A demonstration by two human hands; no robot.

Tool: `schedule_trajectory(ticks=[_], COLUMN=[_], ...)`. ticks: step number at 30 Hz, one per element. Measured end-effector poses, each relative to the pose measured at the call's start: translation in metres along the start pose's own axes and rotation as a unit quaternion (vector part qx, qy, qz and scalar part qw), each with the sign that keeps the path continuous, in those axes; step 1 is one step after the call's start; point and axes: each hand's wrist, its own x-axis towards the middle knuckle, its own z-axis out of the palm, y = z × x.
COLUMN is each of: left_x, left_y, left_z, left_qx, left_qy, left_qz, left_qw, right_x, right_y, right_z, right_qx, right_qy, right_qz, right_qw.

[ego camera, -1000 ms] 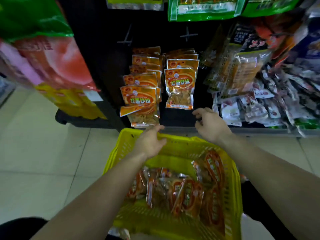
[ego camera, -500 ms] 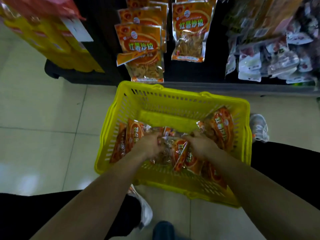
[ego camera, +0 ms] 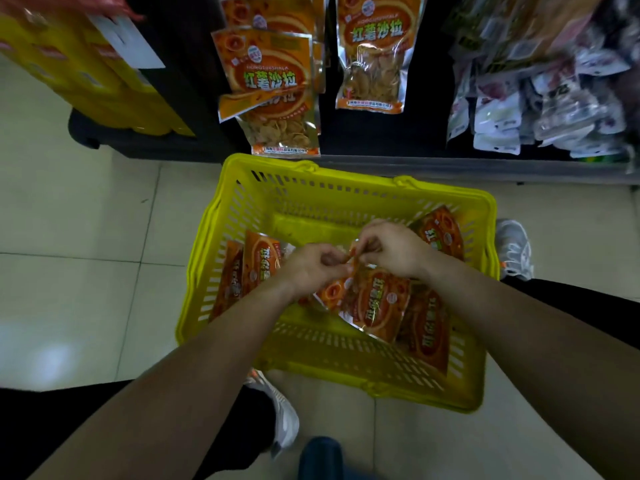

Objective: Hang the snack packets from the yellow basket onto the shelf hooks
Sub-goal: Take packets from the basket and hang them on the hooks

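Fingers (ego camera: 334,263) of the left hand (ego camera: 311,268) and of the right hand (ego camera: 394,251) were seen curled and pinched together on the far end of one orange snack packet (ego camera: 379,306) inside the yellow basket (ego camera: 311,181), neither hand being the nearer. Its long axis was judged to run from that pinched end back toward the person, slightly rightward. The held end was thus pointed at the shelf (ego camera: 433,166), where hung packets (ego camera: 273,81) were ranged beyond the basket's far rim; no hooks could be made out.

The person wears black trousers (ego camera: 52,427) and grey-white trainers (ego camera: 514,247) with orange accents
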Motion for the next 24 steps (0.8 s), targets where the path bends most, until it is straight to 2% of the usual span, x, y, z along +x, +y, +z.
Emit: schedule_trajectory(ticks=[2, 7, 9, 11, 12, 14, 18, 21, 24], left_x=[-0.003, -0.010, -0.012, -0.014, -0.014, -0.016, -0.021, -0.029, -0.033], left_y=[0.003, 0.018, 0.025, 0.032, 0.035, 0.039, 0.051, 0.059, 0.059], left_z=[0.005, 0.004, 0.000, -0.004, -0.005, -0.006, -0.004, -0.008, -0.013], left_qx=[0.006, 0.004, -0.029, -0.055, -0.065, -0.104, -0.227, -0.227, -0.193], left_qy=[0.027, 0.104, 0.131, 0.138, 0.133, 0.109, 0.045, 0.010, -0.013], left_qz=[0.011, 0.007, -0.004, -0.015, -0.016, -0.019, -0.038, -0.027, -0.026], left_qw=[1.000, 0.995, 0.991, 0.989, 0.989, 0.988, 0.972, 0.974, 0.981], right_x=[-0.003, -0.023, -0.033, -0.043, -0.047, -0.048, -0.044, -0.042, -0.041], right_y=[-0.002, -0.017, -0.021, -0.028, -0.031, -0.037, -0.043, -0.043, -0.044], right_z=[-0.002, 0.001, 0.003, 0.007, 0.009, 0.013, 0.011, 0.005, -0.003], right_qx=[0.035, 0.094, 0.102, 0.138, 0.150, 0.155, 0.131, 0.135, 0.141], right_qy=[0.037, 0.152, 0.123, 0.034, 0.005, 0.001, 0.071, 0.084, 0.055], right_qz=[0.007, 0.091, 0.093, 0.072, 0.060, 0.052, 0.055, 0.052, 0.060], right_qw=[0.999, 0.980, 0.983, 0.987, 0.987, 0.987, 0.987, 0.986, 0.987])
